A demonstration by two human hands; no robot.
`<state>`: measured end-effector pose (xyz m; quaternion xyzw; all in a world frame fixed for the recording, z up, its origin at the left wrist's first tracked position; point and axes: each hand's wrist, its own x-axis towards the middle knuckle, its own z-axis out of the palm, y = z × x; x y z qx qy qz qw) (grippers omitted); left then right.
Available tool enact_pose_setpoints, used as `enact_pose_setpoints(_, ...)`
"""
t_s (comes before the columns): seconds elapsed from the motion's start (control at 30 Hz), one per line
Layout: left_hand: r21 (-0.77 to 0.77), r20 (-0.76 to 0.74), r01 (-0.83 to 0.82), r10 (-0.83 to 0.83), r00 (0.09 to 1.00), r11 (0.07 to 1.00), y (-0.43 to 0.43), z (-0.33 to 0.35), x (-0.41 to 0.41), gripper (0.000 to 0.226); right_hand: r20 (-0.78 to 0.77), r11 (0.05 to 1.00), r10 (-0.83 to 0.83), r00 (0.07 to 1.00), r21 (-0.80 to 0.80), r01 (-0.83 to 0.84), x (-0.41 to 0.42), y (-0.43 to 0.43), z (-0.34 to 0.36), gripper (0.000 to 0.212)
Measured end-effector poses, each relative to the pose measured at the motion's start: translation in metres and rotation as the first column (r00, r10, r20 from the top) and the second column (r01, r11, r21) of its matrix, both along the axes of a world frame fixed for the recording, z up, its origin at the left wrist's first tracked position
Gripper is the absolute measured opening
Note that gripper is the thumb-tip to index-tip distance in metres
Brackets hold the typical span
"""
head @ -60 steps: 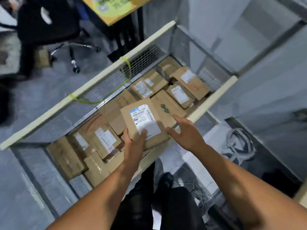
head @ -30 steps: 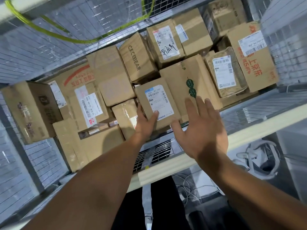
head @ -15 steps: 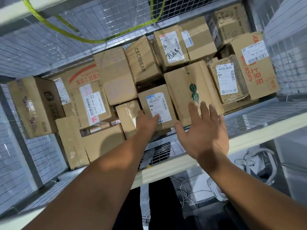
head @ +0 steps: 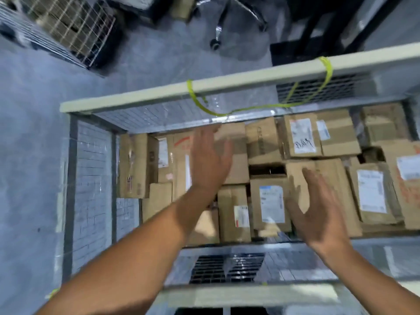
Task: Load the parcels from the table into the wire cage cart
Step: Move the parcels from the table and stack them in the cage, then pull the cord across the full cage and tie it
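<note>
A: Item one, the cart (head: 145, 95). What do we log?

B: We log a wire-mesh cage with cream rails, seen from above, standing on a grey floor (head: 31, 160). A yellow strap (head: 250, 108) loops from its far rail and sags along the far wall.

A: Contents?

B: We enter parcels (head: 336, 135): brown cardboard, most with white labels. They lie packed side by side across the cart's bottom, starting at its left wall. One dark gap shows between them near the middle.

A: Any we enter singly?

B: One small parcel (head: 271, 201) with a blue-topped label. It lies label up by the cart's near edge, between a narrow box on its left and a long flat one on its right.

A: Hands?

B: Left hand (head: 210, 160): fingers straight and spread, empty, over the parcels toward the far left corner. Right hand (head: 318, 208): likewise spread and empty, over the long flat box just right of the small parcel. Both are blurred, so we cannot tell whether either touches cardboard.

A: Outside the cart?

B: Beyond the far rail we list a chair base (head: 218, 30) on castors. Toward the far left stands a second cage (head: 68, 28) of wire.
</note>
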<state>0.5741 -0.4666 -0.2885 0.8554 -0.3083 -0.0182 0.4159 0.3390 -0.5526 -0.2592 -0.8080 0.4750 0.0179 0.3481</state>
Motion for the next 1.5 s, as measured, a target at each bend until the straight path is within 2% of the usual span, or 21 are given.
enact_pose_setpoints(0.07,-0.053,0.162,-0.097,0.104,0.981,0.994,-0.013,0.024,0.06,0.031,0.163,0.998,0.041,0.986,-0.051,-0.033,0.065,-0.016,0.009,0.076)
enact_pose_setpoints(0.1,-0.006,0.236,-0.142,0.14,0.962,0.99,-0.023,0.034,0.091,0.034,0.217,0.995,0.069,0.974,-0.086,-0.051,0.098,-0.025,0.012,0.074)
enact_pose_setpoints(0.17,0.318,0.26,-0.214,0.132,0.957,0.924,-0.044,0.045,0.15,0.049,0.277,0.984,0.118,0.954,-0.16,-0.075,0.156,-0.041,0.012,0.073)
enact_pose_setpoints(0.2,0.523,0.157,-0.175,0.108,0.982,0.834,-0.055,0.046,0.175,0.058,0.285,0.982,0.126,0.95,-0.171,-0.079,0.181,-0.047,0.011,0.073)
enact_pose_setpoints(0.23,0.653,-0.037,-0.052,0.101,0.994,0.755,-0.063,0.045,0.193,0.065,0.285,0.985,0.116,0.952,-0.156,-0.073,0.204,-0.051,0.012,0.072)
enact_pose_setpoints(0.27,0.667,-0.269,0.111,0.098,0.958,0.737,-0.07,0.041,0.203,0.071,0.286,0.989,0.092,0.954,-0.139,-0.054,0.223,-0.054,0.013,0.07)
enact_pose_setpoints(0.33,0.504,-0.536,0.266,0.056,0.842,0.822,-0.077,0.032,0.21,0.072,0.311,0.996,0.013,0.95,-0.088,0.015,0.253,-0.055,0.018,0.068)
enact_pose_setpoints(0.43,0.239,-0.598,0.152,0.022,0.802,0.959,-0.073,0.023,0.206,0.046,0.358,0.985,-0.169,0.918,0.071,0.154,0.273,-0.049,0.028,0.061)
enact_pose_setpoints(0.53,-0.034,-0.594,0.128,-0.124,0.795,0.991,-0.05,0.04,0.178,0.037,0.39,0.948,-0.265,0.882,0.271,0.165,0.278,-0.043,0.036,0.058)
enact_pose_setpoints(0.63,-0.143,-0.596,0.16,-0.214,0.774,0.977,-0.01,0.054,0.138,0.026,0.317,0.764,-0.392,0.864,0.635,0.114,0.289,-0.036,0.04,0.095)
enact_pose_setpoints(0.67,-0.163,-0.625,0.158,-0.226,0.748,0.974,0.003,0.055,0.125,0.025,0.302,0.693,-0.429,0.851,0.714,0.096,0.291,-0.032,0.041,0.098)
enact_pose_setpoints(0.73,-0.15,-0.663,0.162,-0.221,0.715,0.975,0.031,0.055,0.102,0.021,0.31,0.617,-0.445,0.84,0.786,0.037,0.292,-0.023,0.041,0.067)
enact_pose_setpoints(0.8,-0.083,-0.643,0.203,-0.208,0.737,0.976,0.056,0.052,0.084,0.014,0.357,0.62,-0.393,0.847,0.784,-0.043,0.29,-0.012,0.043,0.033)
enact_pose_setpoints(0.9,0.031,-0.598,0.246,-0.179,0.781,0.969,0.09,0.05,0.069,0.02,0.444,0.609,-0.132,0.886,0.742,-0.281,0.285,0.015,0.05,0.014)
enact_pose_setpoints(1.0,0.162,-0.526,0.239,-0.121,0.842,0.957,0.136,0.054,0.057,0.025,0.479,0.617,0.122,0.869,0.65,-0.444,0.272,0.052,0.047,0.018)
enact_pose_setpoints(1.1,0.447,-0.417,0.252,-0.05,0.908,0.858,0.212,0.048,0.046,0.039,0.46,0.59,0.338,0.821,0.576,-0.566,0.251,0.084,0.025,0.021)
enact_pose_setpoints(1.17,0.632,-0.316,0.198,0.016,0.949,0.749,0.269,0.044,0.041,0.049,0.315,0.506,0.633,0.707,0.522,-0.686,0.232,0.105,0.004,0.049)
enact_pose_setpoints(1.27,0.734,-0.229,0.059,0.165,0.959,0.677,0.344,0.036,0.025,0.064,0.144,0.231,0.932,0.334,0.476,-0.849,0.204,0.14,-0.044,0.049)
enact_pose_setpoints(1.33,0.758,-0.204,0.002,0.235,0.95,0.652,0.372,0.028,0.008,0.064,0.043,0.105,0.989,0.141,0.468,-0.878,0.191,0.162,-0.083,0.038)
enact_pose_setpoints(1.43,0.777,-0.055,-0.031,0.118,0.991,0.629,0.383,0.01,-0.017,0.051,-0.043,0.027,0.999,0.006,0.509,-0.86,0.175,0.189,-0.136,0.03)
enact_pose_setpoints(1.5,0.769,0.016,-0.096,0.132,0.991,0.631,0.383,0.003,-0.021,0.044,-0.076,-0.016,0.995,-0.063,0.51,-0.86,0.166,0.203,-0.16,0.033)
